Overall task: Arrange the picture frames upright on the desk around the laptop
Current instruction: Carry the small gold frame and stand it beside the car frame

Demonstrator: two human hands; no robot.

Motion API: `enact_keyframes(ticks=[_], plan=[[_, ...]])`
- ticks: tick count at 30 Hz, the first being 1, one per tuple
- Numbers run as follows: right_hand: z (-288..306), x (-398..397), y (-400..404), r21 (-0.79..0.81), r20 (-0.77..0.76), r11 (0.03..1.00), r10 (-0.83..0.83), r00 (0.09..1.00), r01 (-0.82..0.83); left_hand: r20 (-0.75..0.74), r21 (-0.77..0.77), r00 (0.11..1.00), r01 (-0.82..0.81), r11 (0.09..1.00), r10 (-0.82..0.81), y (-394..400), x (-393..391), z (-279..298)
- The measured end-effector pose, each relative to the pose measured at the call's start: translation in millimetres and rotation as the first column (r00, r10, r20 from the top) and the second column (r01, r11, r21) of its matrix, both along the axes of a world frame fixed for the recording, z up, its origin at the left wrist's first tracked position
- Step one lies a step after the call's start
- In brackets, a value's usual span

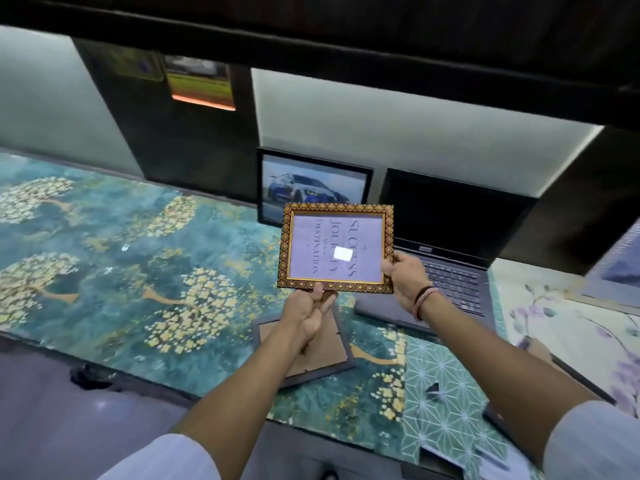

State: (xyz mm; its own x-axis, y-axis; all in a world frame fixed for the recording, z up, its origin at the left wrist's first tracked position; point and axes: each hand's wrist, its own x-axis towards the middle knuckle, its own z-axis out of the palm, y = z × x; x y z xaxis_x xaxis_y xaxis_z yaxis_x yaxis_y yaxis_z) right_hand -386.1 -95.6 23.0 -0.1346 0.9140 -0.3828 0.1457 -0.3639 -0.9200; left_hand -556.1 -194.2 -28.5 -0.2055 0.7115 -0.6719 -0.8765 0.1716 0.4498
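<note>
Both hands held the gold frame (336,248) above the desk (104,237): left hand (308,315) pinching its bottom edge, right hand (405,275) gripping its right side.

Gold frame (335,248): ornate patterned border w/ glossy glazing (glare spot); laptop (446,258) matt dark.

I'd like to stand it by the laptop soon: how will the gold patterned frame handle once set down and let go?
The gold patterned frame looks rigid, held flat by the left hand and right hand at its edges. Its glossy front reflects light, so it is probably glazed and breakable. Being thin, it would likely tip without a back support, which isn't visible.
</note>
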Motion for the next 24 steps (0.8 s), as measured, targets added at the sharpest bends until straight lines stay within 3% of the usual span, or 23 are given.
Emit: enact_keyframes(ticks=[2,5,8,11,17,21,24], plan=[[2.7,-27.0,17.4,0.06,0.044,0.996,0.06,0.997,-0.062,0.01,0.013,0.999,-0.038,0.999,0.038,-2.6,-24.3,-11.4],[12.5,-65.2,49.4,0.229,0.228,0.948,0.17,0.959,-0.222,-0.056,0.024,0.991,-0.121,0.992,0.123,-10.6,-72.9,-15.3],[28.4,-104.9,83.9,0.348,0.462,0.824,0.265,0.846,-0.448,-0.137,0.049,0.975,-0.171,0.984,0.176,-9.7,-121.5,-10.7],[52.2,-149.4,94.8,0.356,0.558,0.728,0.338,0.758,-0.586,-0.182,0.003,0.972,-0.154,0.988,0.152,-4.0,-155.2,-4.3],[76.1,-246.8,109.6,0.421,0.58,0.715,0.261,0.772,-0.558,-0.2,-0.035,0.967,-0.167,0.985,0.156,14.3,-215.9,-9.2],[85.4,-314.4,116.7,0.435,0.653,0.64,0.26,0.711,-0.633,-0.083,-0.031,0.972,-0.225,0.974,0.221,33.3,-260.2,-22.6],[86.7,-357.1,123.3,0.368,0.688,0.642,0.299,0.662,-0.672,0.006,-0.034,0.96,-0.281,0.959,0.281,53.7,-293.6,-38.5]])
